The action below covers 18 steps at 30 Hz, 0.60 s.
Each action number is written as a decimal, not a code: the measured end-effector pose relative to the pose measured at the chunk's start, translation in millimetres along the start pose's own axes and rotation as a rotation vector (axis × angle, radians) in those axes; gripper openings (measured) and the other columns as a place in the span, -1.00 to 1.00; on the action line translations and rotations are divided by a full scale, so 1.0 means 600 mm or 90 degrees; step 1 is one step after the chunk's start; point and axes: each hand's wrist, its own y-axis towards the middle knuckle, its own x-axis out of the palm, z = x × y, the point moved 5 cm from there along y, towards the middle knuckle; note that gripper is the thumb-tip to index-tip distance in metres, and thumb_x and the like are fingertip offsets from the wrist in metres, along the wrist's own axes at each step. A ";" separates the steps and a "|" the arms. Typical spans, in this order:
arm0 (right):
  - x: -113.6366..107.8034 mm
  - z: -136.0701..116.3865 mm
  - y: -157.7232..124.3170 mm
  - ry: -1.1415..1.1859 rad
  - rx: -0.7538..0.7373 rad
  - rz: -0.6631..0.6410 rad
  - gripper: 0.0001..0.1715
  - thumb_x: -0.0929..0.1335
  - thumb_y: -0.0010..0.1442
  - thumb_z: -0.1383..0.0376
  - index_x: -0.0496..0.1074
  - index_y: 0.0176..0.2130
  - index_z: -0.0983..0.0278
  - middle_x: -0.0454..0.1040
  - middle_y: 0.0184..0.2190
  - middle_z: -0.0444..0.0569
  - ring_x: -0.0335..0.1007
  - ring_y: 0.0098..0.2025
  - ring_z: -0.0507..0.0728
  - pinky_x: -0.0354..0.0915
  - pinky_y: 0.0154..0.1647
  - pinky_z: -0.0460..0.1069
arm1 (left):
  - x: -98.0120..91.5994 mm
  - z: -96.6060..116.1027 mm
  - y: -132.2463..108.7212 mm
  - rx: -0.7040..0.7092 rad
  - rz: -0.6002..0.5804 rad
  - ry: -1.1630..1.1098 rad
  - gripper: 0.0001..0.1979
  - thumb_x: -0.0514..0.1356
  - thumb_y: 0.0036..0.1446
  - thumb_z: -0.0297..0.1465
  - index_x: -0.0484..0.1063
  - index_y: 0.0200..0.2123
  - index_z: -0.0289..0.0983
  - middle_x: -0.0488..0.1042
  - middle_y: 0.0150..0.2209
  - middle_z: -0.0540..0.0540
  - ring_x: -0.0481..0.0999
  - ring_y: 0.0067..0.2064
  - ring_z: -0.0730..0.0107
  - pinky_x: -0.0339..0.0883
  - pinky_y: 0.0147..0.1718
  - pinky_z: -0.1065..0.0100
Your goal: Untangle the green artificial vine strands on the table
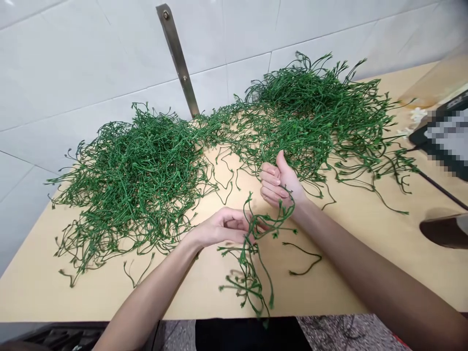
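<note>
Over the near part of the table [365, 219], the left hand [223, 228] pinched a bunch of green stems [252, 273] dangling past the edge. The right hand [280, 185], fingers curled, gripped its upper end. Two stem heaps, the left heap [135, 180] and the right heap [314, 117], lay behind.

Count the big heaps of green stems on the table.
2. The left heap lies by the wall; the right heap, behind the right hand. It and the left hand hold a smaller bunch.

A small craft workshop: a plain wooden desk [365, 234] against a white tiled wall [73, 63], heaped with piles of green plastic stems [139, 170], a metal bracket [179, 58] bolted to the tiles
</note>
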 end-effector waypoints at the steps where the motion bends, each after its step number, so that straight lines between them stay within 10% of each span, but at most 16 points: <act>1: 0.002 0.002 0.000 -0.008 0.000 0.009 -0.35 0.20 0.26 -0.17 0.13 -0.57 0.25 0.16 -0.79 -0.31 -0.26 -0.88 -0.14 -0.15 -0.91 -0.19 | 0.010 -0.002 -0.001 -0.009 -0.041 -0.006 -0.67 0.45 -0.18 -0.23 0.45 -0.45 -0.31 0.51 -0.36 -0.12 0.51 -0.33 0.34 0.35 -0.28 0.33; 9: 0.018 0.027 -0.001 -0.062 0.035 0.038 -0.30 0.17 0.22 -0.24 0.15 -0.59 0.25 0.16 -0.80 -0.28 -0.26 -0.88 -0.13 -0.13 -0.91 -0.17 | 0.078 -0.028 0.007 -0.055 -0.201 0.013 -0.64 0.41 -0.14 -0.16 0.37 -0.49 -0.27 0.41 -0.40 -0.04 0.49 -0.28 0.35 0.38 -0.19 0.34; 18: 0.006 0.001 0.001 -0.173 -0.089 0.122 -0.26 0.14 0.17 -0.30 0.31 -0.51 0.26 0.48 -0.55 -0.03 0.39 -0.57 0.05 0.37 -0.53 -0.04 | -0.003 0.017 0.012 0.104 0.106 -0.073 -0.75 0.40 -0.14 -0.44 0.34 -0.53 -0.30 0.38 -0.41 0.01 0.37 -0.37 0.54 0.25 -0.30 0.48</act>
